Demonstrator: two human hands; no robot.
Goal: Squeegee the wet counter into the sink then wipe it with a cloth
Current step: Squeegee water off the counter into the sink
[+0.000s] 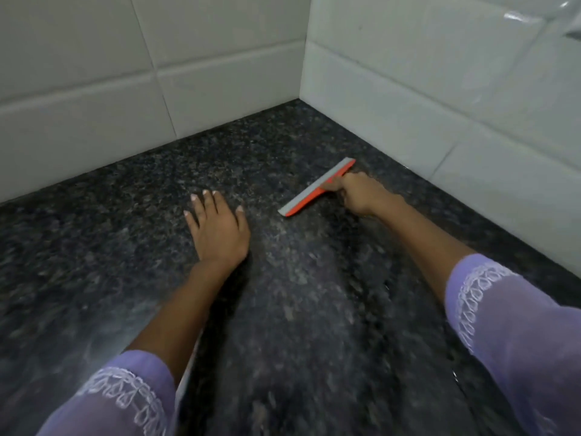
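Observation:
A dark speckled granite counter [298, 294] fills the lower view and runs into a tiled corner. An orange squeegee with a grey rubber blade [314, 188] rests blade-down on the counter near the right wall. My right hand [358, 195] is closed around its handle, just right of the blade. My left hand [217, 225] lies flat on the counter with its fingers spread, holding nothing, a short way left of the squeegee. Neither the sink nor a cloth is in view.
White tiled walls [157, 73] meet at the back corner [301, 99] and border the counter at the back and on the right. Purple embroidered sleeves cover both forearms at the bottom. A pale edge strip [185, 376] shows under the left forearm.

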